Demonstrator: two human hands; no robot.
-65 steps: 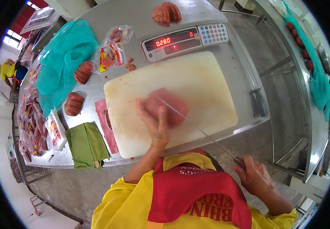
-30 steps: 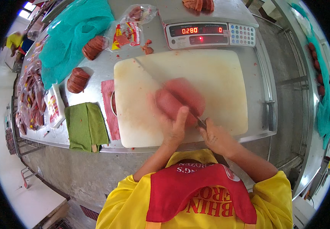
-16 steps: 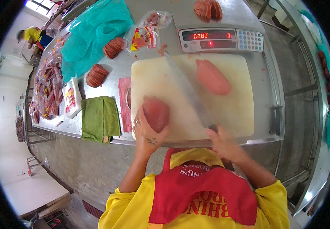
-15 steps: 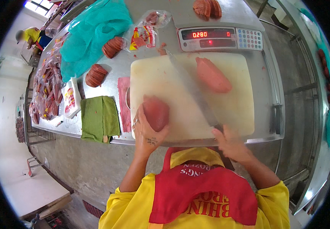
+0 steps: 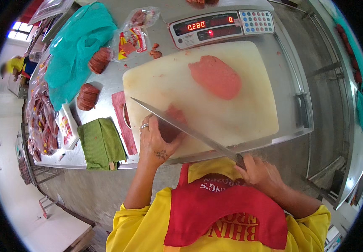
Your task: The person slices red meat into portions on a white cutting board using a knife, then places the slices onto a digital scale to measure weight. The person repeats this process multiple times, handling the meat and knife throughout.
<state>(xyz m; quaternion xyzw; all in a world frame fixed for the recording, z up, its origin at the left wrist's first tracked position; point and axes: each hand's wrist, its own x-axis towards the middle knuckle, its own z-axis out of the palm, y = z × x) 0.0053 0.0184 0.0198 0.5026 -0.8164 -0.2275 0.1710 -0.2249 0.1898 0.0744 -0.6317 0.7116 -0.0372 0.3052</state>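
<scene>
My left hand (image 5: 155,143) grips a dark red block of meat (image 5: 171,128) at the lower left of a white cutting board (image 5: 252,109). My right hand (image 5: 259,172) is closed on the handle of a long knife (image 5: 196,134), whose blade lies diagonally across or just over that block, its tip toward the board's left. A separate pinkish-red piece of meat (image 5: 215,77) lies flat at the upper middle of the board. A pink cloth (image 5: 120,109) and a green towel (image 5: 100,145) are beside the board's left side.
A digital scale (image 5: 221,26) is behind the board. Sliced meat (image 5: 88,96), a teal plastic sheet (image 5: 66,54) and bagged meat (image 5: 40,122) occupy the left of the steel table (image 5: 290,63). A second knife (image 5: 302,109) lies at right. A person in yellow (image 5: 15,67) is far left.
The cut pieces separated earlier, one now further back. Since half a second ago, my right hand has brought the knife down-left over the piece held by my left hand.
</scene>
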